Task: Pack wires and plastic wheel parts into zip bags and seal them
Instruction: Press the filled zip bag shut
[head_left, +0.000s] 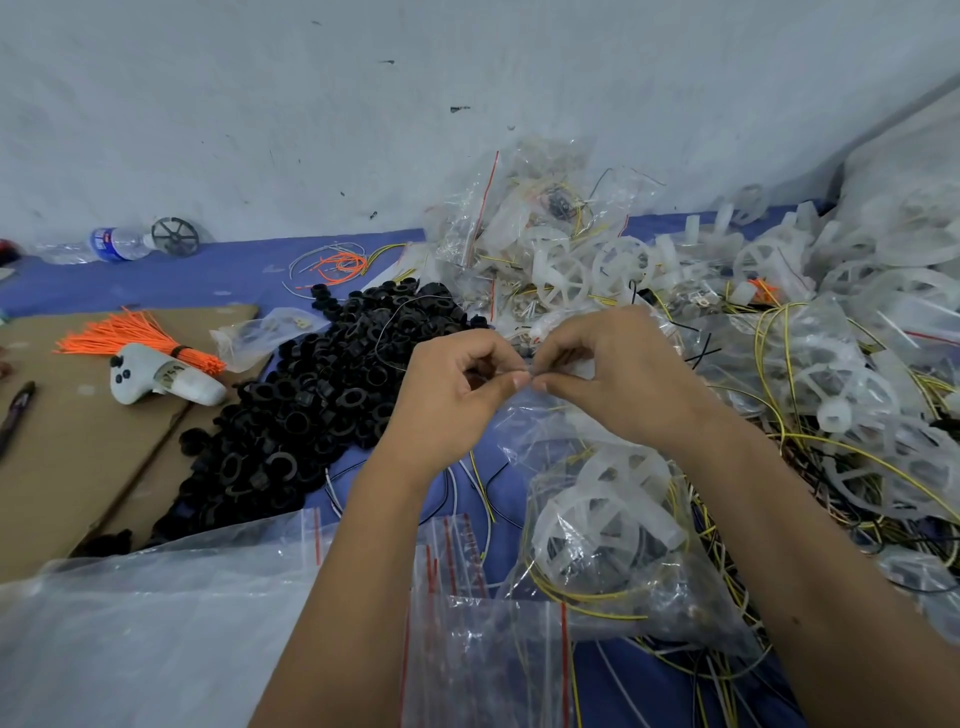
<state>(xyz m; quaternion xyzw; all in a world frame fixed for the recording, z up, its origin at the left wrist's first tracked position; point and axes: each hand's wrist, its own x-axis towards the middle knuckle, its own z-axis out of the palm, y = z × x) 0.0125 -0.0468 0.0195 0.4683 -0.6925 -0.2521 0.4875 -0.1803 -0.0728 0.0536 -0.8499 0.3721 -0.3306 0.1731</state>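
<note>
The white controller (165, 378) on the cardboard (78, 457) carries a taped scrawl I can't read; the water bottle (117, 242) by the pale wall (311, 104) has a blue label, too blurred to make out. Both hands meet mid-table: the left hand (457, 395) and right hand (618, 374) each pinch, thumb to curled forefinger, the top edge of a clear zip bag (602, 525) holding a white wheel and yellow wires. Black rings (322, 395) are heaped to the left, white wheels (779, 312) and wires to the right, on the blue cloth (156, 280).
</note>
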